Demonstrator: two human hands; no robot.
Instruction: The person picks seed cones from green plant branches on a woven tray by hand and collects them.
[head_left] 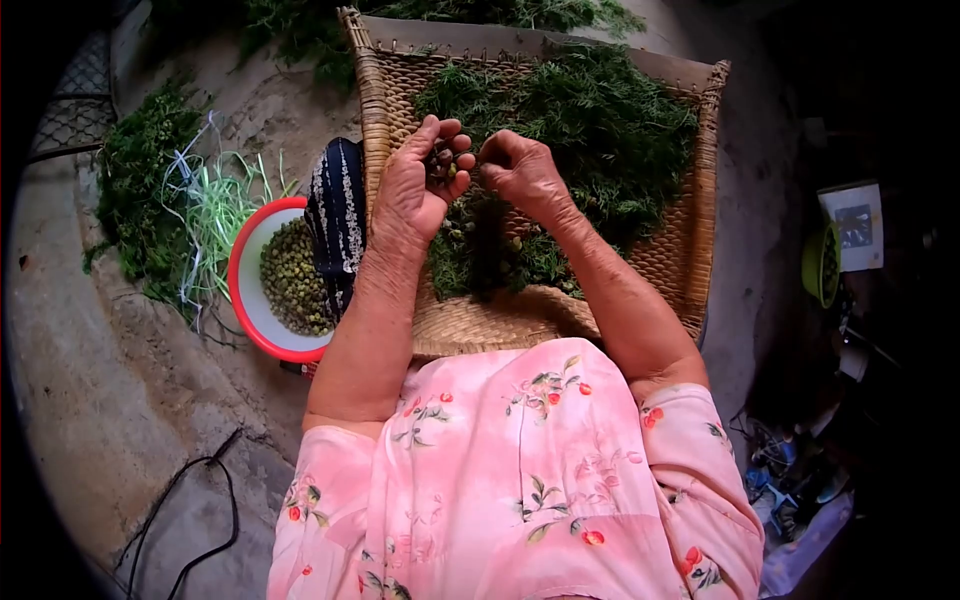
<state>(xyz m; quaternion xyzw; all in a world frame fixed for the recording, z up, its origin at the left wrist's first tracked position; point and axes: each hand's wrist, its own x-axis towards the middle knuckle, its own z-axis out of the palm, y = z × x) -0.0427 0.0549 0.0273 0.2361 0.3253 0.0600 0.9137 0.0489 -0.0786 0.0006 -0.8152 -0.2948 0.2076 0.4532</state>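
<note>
My left hand (420,180) is cupped, palm up, with fingers curled round several small green-brown seed cones or fruits (443,165). Close to its fingertips, my right hand (525,175) is closed in a pinch, and whatever it grips is too small to make out. Both hands are above a woven wicker tray (705,200) on my lap. Feathery green sprigs (600,130) are heaped in it, with more small cones or fruits among the nearer ones. Left of the tray, a red-rimmed white bowl (238,270) holds many similar green pieces.
Dark patterned cloth (338,215) lies between the bowl and the tray. Pale green and white plastic strips (225,200) and more sprigs (150,180) lie on the concrete floor at left. A black cable (232,490) runs at lower left. A green basin (822,262) stands at right.
</note>
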